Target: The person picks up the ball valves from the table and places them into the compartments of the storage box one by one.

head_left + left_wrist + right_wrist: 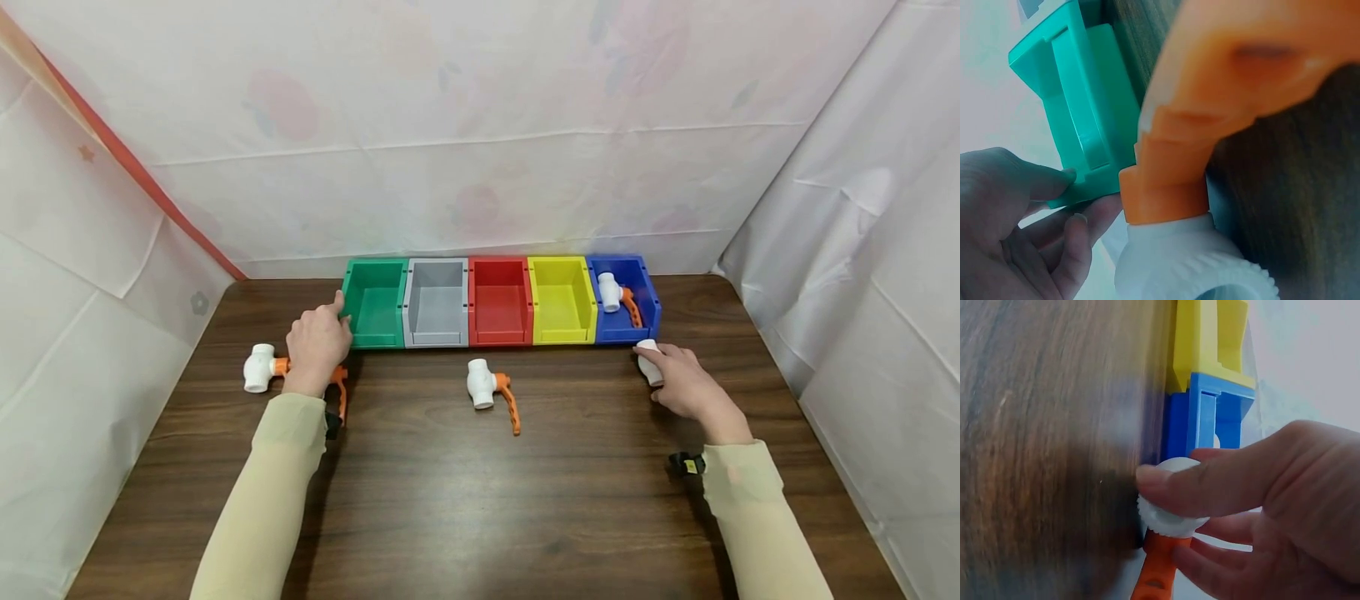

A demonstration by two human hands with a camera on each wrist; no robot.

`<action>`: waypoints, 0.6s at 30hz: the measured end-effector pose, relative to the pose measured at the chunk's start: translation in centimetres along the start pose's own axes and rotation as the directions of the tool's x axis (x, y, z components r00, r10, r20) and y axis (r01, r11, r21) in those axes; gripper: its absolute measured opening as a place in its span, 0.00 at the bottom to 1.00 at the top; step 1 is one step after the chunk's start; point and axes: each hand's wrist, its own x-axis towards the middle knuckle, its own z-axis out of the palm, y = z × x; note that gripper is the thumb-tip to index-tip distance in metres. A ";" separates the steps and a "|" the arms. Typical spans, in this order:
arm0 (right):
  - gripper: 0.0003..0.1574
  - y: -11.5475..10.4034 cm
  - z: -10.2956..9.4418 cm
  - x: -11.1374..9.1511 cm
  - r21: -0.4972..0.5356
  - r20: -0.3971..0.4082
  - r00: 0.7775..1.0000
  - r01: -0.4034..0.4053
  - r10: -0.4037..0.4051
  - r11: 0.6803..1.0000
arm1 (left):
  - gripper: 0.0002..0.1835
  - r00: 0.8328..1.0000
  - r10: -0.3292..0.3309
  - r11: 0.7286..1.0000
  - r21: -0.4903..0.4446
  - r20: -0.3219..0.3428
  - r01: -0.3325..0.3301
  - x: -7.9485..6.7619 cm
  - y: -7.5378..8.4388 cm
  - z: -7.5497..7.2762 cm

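Note:
My left hand point(318, 343) pinches the outer side of the green bin point(354, 321), its thumb on the rim in the left wrist view. A white ball valve point(259, 368) with an orange handle lies beneath that wrist, partly hidden by it. At the right, my right hand point(686, 385) grips another white ball valve point(649, 365) in front of the blue bin point(628, 335); its orange handle point(1159, 569) shows in the right wrist view. Inside the blue bin lies a ball valve point(610, 293). One more ball valve point(482, 385) sits mid-table, apart from both hands.
Between the green and blue bins stand a grey bin point(437, 340), a red bin point(501, 339) and a yellow bin point(564, 337), side by side in one row. The brown wooden table point(487, 517) ends at white curtains point(480, 183) behind and at both sides.

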 end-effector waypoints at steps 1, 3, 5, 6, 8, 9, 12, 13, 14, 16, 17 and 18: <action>0.44 0.1 0.0 0.0 -0.007 -0.010 1.000 0.009 -0.009 1.000 | 0.28 1.000 -0.002 1.000 0.000 0.001 0.002 0.0 0.0 0.0; 0.41 0.2 0.1 0.0 -0.014 -0.038 0.999 0.017 -0.018 1.000 | 0.28 1.000 -0.005 1.000 -0.001 0.002 0.005 0.0 0.0 0.0; 0.38 0.3 0.1 0.0 -0.027 -0.077 0.997 0.029 -0.031 0.999 | 0.28 1.000 -0.008 1.000 -0.002 0.004 0.008 0.0 0.1 0.0; 0.36 0.3 0.1 0.0 -0.032 -0.094 0.995 0.033 -0.036 0.999 | 0.28 1.000 -0.010 1.000 -0.002 0.006 0.010 0.0 0.1 0.0; 0.36 0.3 0.1 -0.1 -0.034 -0.114 0.993 0.031 -0.034 0.999 | 0.28 1.000 -0.018 1.000 -0.004 0.011 0.018 0.0 0.1 -0.1; 0.36 0.3 0.1 -0.1 -0.035 -0.120 0.992 0.030 -0.034 0.999 | 0.28 1.000 -0.021 1.000 -0.006 0.014 0.021 0.0 0.1 -0.2; 0.36 0.3 0.1 -0.2 -0.032 -0.128 0.991 0.026 -0.030 0.999 | 0.28 0.999 -0.030 1.000 -0.009 0.013 0.030 0.0 0.2 -0.2; 0.36 0.3 0.2 -0.2 -0.029 -0.128 0.991 0.023 -0.026 0.999 | 0.29 0.999 -0.030 0.999 -0.012 0.016 0.030 0.0 0.2 -0.3; 0.36 0.2 0.2 -0.3 -0.026 -0.129 0.991 0.019 -0.022 0.999 | 0.29 0.999 -0.029 0.999 -0.012 0.015 0.030 0.0 0.2 -0.2; 0.36 0.3 0.3 -0.3 -0.022 -0.133 0.991 0.014 -0.016 1.000 | 0.29 1.000 -0.026 1.000 -0.014 0.015 0.027 0.0 0.1 -0.2; 0.36 0.3 0.3 -0.4 -0.021 -0.136 0.991 0.012 -0.015 1.000 | 0.29 1.000 -0.025 1.000 -0.015 0.018 0.026 0.0 0.1 -0.2; 0.36 0.3 0.3 -0.4 -0.020 -0.140 0.990 0.011 -0.014 1.000 | 0.29 0.999 -0.025 1.000 -0.014 0.020 0.025 0.0 0.1 -0.2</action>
